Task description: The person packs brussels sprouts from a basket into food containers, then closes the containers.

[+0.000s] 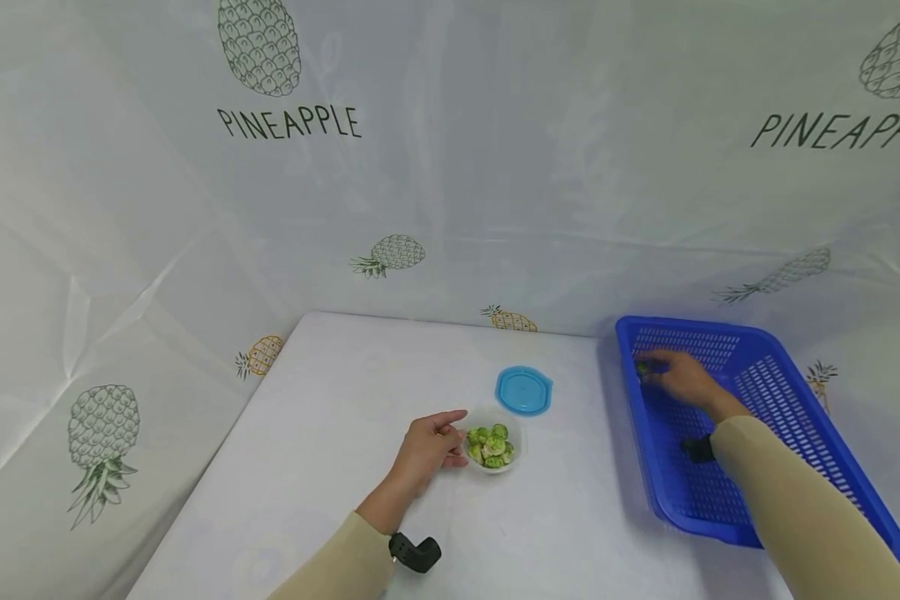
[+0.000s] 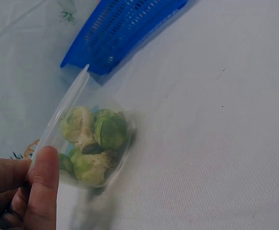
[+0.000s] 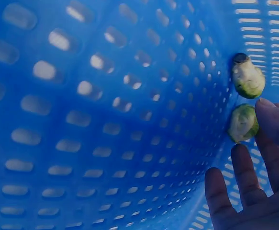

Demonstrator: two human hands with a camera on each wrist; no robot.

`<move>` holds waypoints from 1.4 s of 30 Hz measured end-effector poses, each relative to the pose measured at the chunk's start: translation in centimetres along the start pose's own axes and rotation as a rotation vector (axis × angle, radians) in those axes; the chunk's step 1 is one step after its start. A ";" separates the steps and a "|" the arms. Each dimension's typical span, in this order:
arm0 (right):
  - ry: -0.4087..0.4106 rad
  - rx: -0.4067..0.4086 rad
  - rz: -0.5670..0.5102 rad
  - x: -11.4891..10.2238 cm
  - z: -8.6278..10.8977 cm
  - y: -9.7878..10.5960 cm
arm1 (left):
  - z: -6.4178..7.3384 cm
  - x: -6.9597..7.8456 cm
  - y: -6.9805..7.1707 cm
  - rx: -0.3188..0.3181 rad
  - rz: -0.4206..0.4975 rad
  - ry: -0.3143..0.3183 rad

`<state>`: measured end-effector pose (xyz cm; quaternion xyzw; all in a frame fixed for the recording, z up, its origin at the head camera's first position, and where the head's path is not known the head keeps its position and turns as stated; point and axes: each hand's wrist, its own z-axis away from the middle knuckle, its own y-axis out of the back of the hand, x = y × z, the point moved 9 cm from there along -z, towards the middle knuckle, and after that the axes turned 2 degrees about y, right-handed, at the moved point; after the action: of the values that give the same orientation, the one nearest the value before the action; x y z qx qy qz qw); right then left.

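Note:
In the head view my left hand (image 1: 429, 450) is at the left side of a clear plastic bowl (image 1: 517, 454) of Brussels sprouts (image 1: 492, 446). The left wrist view shows thumb and fingers pinching the bowl's rim, with the sprouts seen through its wall. My right hand (image 1: 678, 379) reaches down inside a blue plastic basket (image 1: 656, 500), near its far left corner. Two Brussels sprouts lie there: the upper sprout (image 3: 248, 79) sits just beyond the thumb, and the lower sprout (image 3: 243, 123) is by the fingertips. The right fingers are spread and fairly straight, not closed around either one.
A light blue lid (image 1: 523, 391) lies flat on the white tabletop (image 1: 330, 400) behind the bowl. The basket stands at the table's right side. White sheeting (image 1: 450, 167) printed with pineapples hangs behind the table and along its left side.

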<state>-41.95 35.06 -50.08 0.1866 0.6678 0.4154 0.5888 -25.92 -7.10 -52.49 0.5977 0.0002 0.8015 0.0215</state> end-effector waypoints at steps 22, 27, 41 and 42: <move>-0.055 0.031 0.028 1.9 2.4 0.7 | 0.6 0.4 -0.3 -0.030 -0.001 -0.013; -0.063 0.058 0.047 2.2 2.9 1.2 | 0.7 0.4 -0.5 -0.037 0.000 -0.012; -0.071 0.120 0.036 0.5 4.1 2.9 | 0.7 0.3 -0.2 -0.022 -0.003 -0.010; -0.068 0.129 0.031 0.3 4.2 3.1 | 0.6 0.2 -0.1 -0.021 -0.003 -0.012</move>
<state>-38.83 38.42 -47.72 0.2483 0.6699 0.3741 0.5913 -25.38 -6.97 -52.09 0.6023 -0.0074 0.7977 0.0287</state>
